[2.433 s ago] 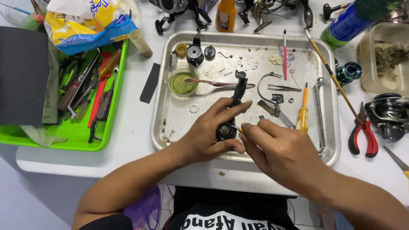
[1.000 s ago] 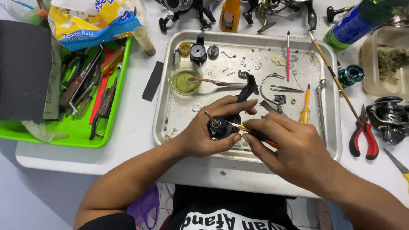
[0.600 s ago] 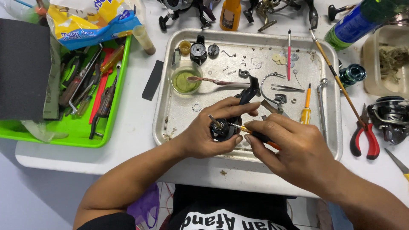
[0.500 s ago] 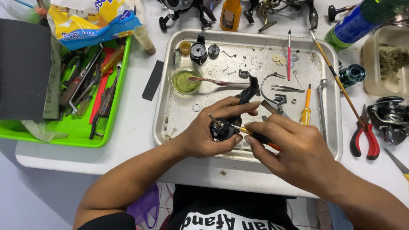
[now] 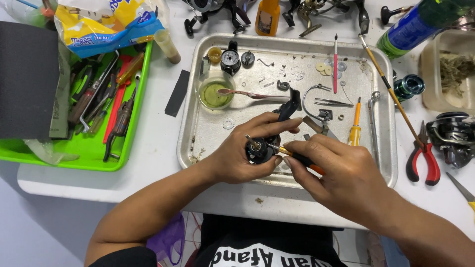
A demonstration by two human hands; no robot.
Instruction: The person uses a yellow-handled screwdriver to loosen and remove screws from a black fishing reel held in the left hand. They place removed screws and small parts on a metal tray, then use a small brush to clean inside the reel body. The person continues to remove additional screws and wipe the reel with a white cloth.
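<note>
— Holding what, the left hand?

— It cups a small round black reel body with a black crank handle, fingers curled around it, above the near part of the dented metal tray. The handle points away from the person, toward the tray's middle.

— And the right hand?

— It pinches a thin screwdriver with orange and black grip between thumb and fingers. The tool lies almost level, its long axis going from right to left, and its tip touches the reel body on the right side.

— So which hand is nearer to the reel?

— The left one, it wraps it. Beyond it in the tray stand a small glass bowl with greenish grease and a yellow-handled screwdriver. Red-handled pliers lie outside the tray, right.
</note>
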